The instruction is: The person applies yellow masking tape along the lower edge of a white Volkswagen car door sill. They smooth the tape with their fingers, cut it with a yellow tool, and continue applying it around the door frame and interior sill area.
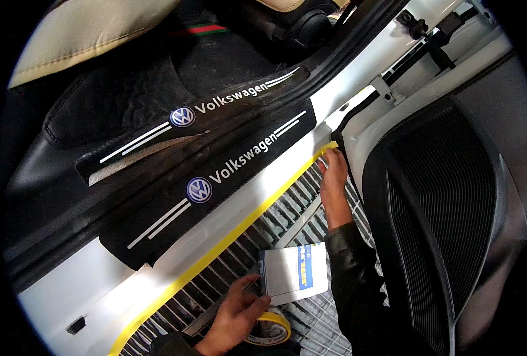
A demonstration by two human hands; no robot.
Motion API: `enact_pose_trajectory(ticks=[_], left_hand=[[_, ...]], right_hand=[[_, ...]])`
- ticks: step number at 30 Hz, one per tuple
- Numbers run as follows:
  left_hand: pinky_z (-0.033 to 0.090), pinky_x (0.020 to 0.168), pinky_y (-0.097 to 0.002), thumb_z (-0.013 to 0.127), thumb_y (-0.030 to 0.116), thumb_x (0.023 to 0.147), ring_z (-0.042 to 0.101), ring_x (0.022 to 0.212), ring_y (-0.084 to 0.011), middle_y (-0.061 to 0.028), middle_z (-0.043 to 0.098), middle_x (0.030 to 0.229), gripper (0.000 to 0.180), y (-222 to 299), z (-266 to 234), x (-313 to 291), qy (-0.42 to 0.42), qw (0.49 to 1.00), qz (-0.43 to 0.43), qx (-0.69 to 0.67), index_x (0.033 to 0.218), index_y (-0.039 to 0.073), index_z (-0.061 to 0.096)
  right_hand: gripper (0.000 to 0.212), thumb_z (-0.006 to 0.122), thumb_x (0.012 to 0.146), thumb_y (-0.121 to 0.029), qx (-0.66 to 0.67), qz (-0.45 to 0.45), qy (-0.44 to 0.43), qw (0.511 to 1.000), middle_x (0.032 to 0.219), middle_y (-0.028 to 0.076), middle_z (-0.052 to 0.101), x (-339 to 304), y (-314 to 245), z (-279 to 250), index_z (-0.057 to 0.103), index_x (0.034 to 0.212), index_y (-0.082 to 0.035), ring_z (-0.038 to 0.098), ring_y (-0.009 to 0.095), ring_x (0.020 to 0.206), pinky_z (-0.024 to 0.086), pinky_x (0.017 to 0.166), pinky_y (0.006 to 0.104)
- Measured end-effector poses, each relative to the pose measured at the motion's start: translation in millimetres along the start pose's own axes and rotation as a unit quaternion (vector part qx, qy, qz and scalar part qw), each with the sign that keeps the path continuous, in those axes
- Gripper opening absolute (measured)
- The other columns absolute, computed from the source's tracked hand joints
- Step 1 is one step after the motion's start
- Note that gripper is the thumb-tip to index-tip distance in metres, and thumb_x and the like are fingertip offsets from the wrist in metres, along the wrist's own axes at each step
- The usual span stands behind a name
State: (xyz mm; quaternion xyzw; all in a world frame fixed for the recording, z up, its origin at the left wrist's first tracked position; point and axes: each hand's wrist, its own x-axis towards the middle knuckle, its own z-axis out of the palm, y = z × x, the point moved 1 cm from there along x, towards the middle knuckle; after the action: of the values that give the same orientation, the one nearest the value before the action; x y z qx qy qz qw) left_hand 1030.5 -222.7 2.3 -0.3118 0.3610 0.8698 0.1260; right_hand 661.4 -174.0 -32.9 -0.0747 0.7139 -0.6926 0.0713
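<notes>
A strip of yellow masking tape (239, 229) runs along the lower edge of the white door sill (204, 236). At its far end, the fingertips of my right hand (336, 184) are pinched on the tape's loose end. Low in the view, my left hand (235, 314) has its thumb and fingers closed at the left edge of a flat white-and-blue packet (287, 279). A roll of yellow tape (284, 323) is just below that hand, partly hidden; whether the hand also grips it, I cannot tell.
Two black sill strips with white lettering and round emblems, an outer one (168, 231) and an inner one (138, 145), lie along the doorway. The inner one's lower edge is lifted. On the right stands the open car door (435, 196). Below is a metal floor grating (293, 207).
</notes>
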Motion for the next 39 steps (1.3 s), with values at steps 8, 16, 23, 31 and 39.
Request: enact_pose_trajectory(ticks=[8,16,23,31,39], left_hand=[[0.040,0.059,-0.0258,0.061,0.020,0.098,0.054,0.071,-0.0097,-0.0052,0.063,0.090,0.052,-6.3,-3.1,-0.1,0.010,0.998,0.000,0.064,0.142,0.006,0.037],[0.038,0.057,-0.0241,0.063,0.023,0.097,0.052,0.069,-0.0081,-0.0047,0.064,0.091,0.047,-11.7,-5.9,3.4,-0.002,0.999,0.014,0.052,0.137,0.007,0.044],[0.038,0.056,-0.0241,0.061,0.023,0.098,0.051,0.067,-0.0077,-0.0035,0.063,0.089,0.045,-3.7,-6.9,1.9,-0.001,0.997,-0.008,0.071,0.136,0.006,0.045],[0.035,0.052,-0.0228,0.060,0.021,0.098,0.047,0.062,-0.0057,-0.0020,0.062,0.087,0.043,-8.4,-10.0,4.0,0.005,0.997,0.007,0.072,0.136,0.006,0.045],[0.034,0.051,-0.0233,0.060,0.021,0.098,0.045,0.060,-0.0056,-0.0018,0.062,0.087,0.043,-5.0,-8.7,3.3,-0.002,0.998,0.008,0.067,0.135,0.006,0.045]], right_hand=[[0.029,0.058,0.098,-0.031,0.231,0.078,-0.031,0.969,0.121,0.001,0.060,19.0,30.4,-18.8,0.058,0.117,-0.010,0.055,0.017,0.114,0.042,0.100,0.0380],[0.031,0.062,0.095,-0.028,0.189,0.075,-0.037,0.978,0.120,0.000,0.056,34.6,31.8,-16.1,0.058,0.122,-0.012,0.052,0.015,0.112,0.045,0.097,0.0406],[0.046,0.066,0.093,-0.030,0.170,0.082,-0.024,0.982,0.126,0.006,0.053,35.9,31.9,-13.6,0.053,0.130,-0.007,0.050,0.020,0.118,0.051,0.091,0.0382],[0.046,0.066,0.092,-0.030,0.153,0.094,-0.025,0.983,0.126,0.005,0.053,34.9,30.6,-10.5,0.052,0.131,-0.009,0.049,0.019,0.118,0.047,0.096,0.0409],[0.045,0.064,0.093,-0.031,0.139,0.097,-0.022,0.985,0.127,0.005,0.053,35.5,28.8,-9.6,0.052,0.131,-0.010,0.049,0.019,0.119,0.046,0.096,0.0415]])
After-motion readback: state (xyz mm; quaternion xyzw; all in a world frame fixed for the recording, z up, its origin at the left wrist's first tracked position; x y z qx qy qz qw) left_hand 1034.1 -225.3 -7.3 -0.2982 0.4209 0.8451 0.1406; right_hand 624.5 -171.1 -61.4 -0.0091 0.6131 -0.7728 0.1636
